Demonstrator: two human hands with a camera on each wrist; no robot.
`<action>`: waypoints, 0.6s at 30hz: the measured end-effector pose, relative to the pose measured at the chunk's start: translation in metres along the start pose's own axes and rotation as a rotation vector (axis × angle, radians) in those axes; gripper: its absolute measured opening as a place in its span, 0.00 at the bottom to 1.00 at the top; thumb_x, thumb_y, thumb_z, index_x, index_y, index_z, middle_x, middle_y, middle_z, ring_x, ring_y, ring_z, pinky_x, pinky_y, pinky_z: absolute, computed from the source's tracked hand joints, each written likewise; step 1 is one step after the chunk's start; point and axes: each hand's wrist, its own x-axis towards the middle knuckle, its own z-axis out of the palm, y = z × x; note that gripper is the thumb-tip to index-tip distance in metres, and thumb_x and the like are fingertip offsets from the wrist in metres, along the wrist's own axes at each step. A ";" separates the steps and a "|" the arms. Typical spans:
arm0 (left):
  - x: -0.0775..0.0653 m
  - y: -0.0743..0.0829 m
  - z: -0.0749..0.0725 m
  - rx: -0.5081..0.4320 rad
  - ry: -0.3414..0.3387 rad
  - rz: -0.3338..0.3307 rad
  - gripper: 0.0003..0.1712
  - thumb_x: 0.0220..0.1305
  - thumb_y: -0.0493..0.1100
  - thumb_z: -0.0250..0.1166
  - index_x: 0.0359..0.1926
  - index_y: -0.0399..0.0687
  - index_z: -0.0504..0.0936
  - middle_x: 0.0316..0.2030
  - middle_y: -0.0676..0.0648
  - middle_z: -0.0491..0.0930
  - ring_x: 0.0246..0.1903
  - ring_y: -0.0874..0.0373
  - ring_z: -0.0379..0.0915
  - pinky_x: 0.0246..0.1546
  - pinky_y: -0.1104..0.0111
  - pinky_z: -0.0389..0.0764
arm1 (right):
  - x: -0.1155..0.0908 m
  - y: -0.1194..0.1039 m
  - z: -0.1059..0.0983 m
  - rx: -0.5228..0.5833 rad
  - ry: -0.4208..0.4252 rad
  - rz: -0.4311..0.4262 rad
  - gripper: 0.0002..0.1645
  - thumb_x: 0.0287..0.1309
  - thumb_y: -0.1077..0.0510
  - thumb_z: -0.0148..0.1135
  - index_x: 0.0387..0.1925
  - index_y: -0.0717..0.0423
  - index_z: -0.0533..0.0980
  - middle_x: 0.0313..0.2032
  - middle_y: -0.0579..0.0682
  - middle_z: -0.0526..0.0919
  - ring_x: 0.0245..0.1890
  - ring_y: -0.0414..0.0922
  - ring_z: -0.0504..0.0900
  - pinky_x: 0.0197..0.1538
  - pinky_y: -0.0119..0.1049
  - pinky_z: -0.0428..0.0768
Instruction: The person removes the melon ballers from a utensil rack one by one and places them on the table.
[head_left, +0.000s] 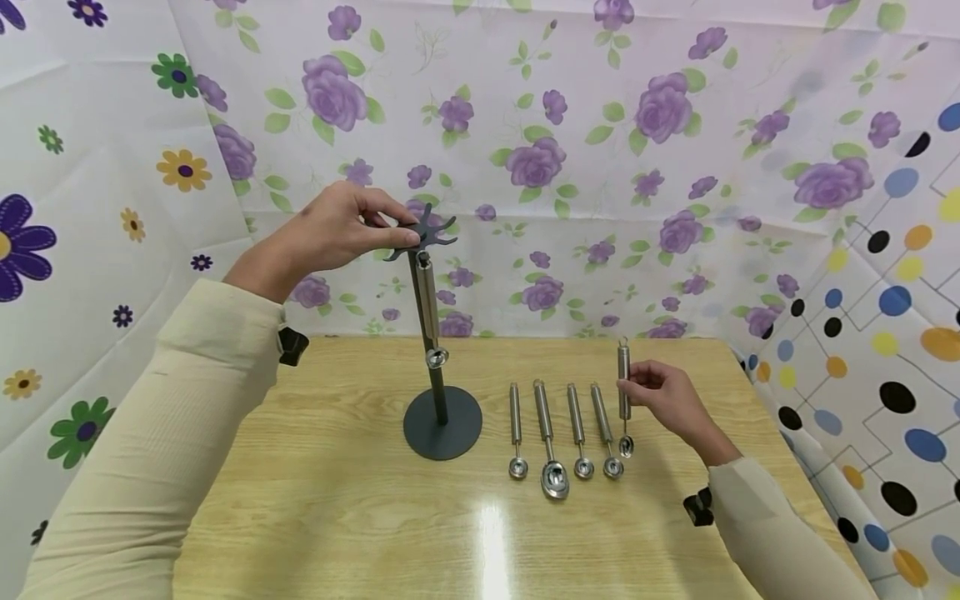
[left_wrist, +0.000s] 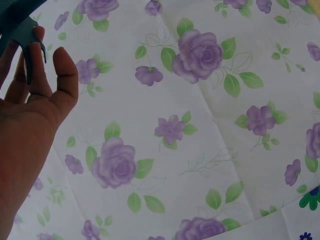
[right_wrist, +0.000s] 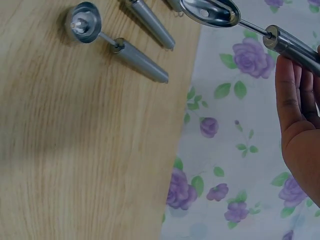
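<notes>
My left hand (head_left: 345, 225) pinches the hooked top of a black metal stand (head_left: 442, 437), which has a round base on the table. From one of its hooks hangs a steel scoop (head_left: 427, 304), bowl down. Over at the right, my right hand (head_left: 667, 402) holds another steel scoop (head_left: 624, 371) by its handle, upright with the bowl lowest. The right wrist view shows that scoop's hollow bowl (right_wrist: 210, 14) close up, fingers around the handle. In the left wrist view, the stand's dark prongs (left_wrist: 22, 37) pass between the fingers.
Between the stand and my right hand lies a row of several steel scoops, handles pointing away; one oval-bowled scoop (head_left: 555, 481) is larger than its neighbours. The wooden table (head_left: 337, 517) backs onto a flowered cloth (head_left: 540, 100), with patterned cloths at both sides.
</notes>
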 end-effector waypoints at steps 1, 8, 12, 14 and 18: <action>0.000 0.000 0.000 0.002 0.001 0.003 0.16 0.69 0.46 0.67 0.54 0.44 0.87 0.54 0.43 0.80 0.39 0.51 0.73 0.38 0.61 0.70 | -0.001 0.002 0.000 -0.001 0.000 0.005 0.22 0.67 0.52 0.65 0.50 0.68 0.76 0.42 0.60 0.81 0.38 0.46 0.82 0.40 0.33 0.83; 0.000 0.000 0.000 0.012 0.000 0.010 0.16 0.69 0.46 0.67 0.53 0.45 0.87 0.54 0.44 0.80 0.40 0.51 0.73 0.38 0.61 0.71 | -0.005 0.012 -0.002 -0.010 0.009 0.032 0.25 0.68 0.51 0.65 0.54 0.68 0.76 0.43 0.60 0.81 0.39 0.45 0.82 0.40 0.33 0.83; 0.000 0.000 0.000 0.018 -0.005 0.007 0.16 0.69 0.46 0.67 0.53 0.45 0.87 0.55 0.44 0.80 0.42 0.50 0.73 0.40 0.58 0.71 | -0.007 0.018 -0.002 -0.023 0.018 0.060 0.27 0.68 0.51 0.65 0.57 0.69 0.75 0.45 0.61 0.81 0.40 0.46 0.82 0.40 0.33 0.83; 0.000 0.000 -0.001 0.017 -0.005 0.005 0.16 0.69 0.46 0.67 0.54 0.45 0.87 0.55 0.44 0.80 0.42 0.50 0.73 0.40 0.58 0.71 | -0.007 0.024 -0.002 -0.025 0.021 0.073 0.28 0.68 0.50 0.65 0.57 0.69 0.75 0.46 0.61 0.81 0.41 0.46 0.82 0.40 0.33 0.83; 0.000 0.000 -0.001 0.017 0.001 0.005 0.16 0.69 0.46 0.67 0.54 0.45 0.87 0.54 0.44 0.80 0.42 0.51 0.72 0.39 0.59 0.71 | -0.006 0.037 0.000 -0.023 0.024 0.095 0.29 0.68 0.50 0.64 0.58 0.70 0.75 0.46 0.61 0.81 0.41 0.46 0.83 0.41 0.33 0.83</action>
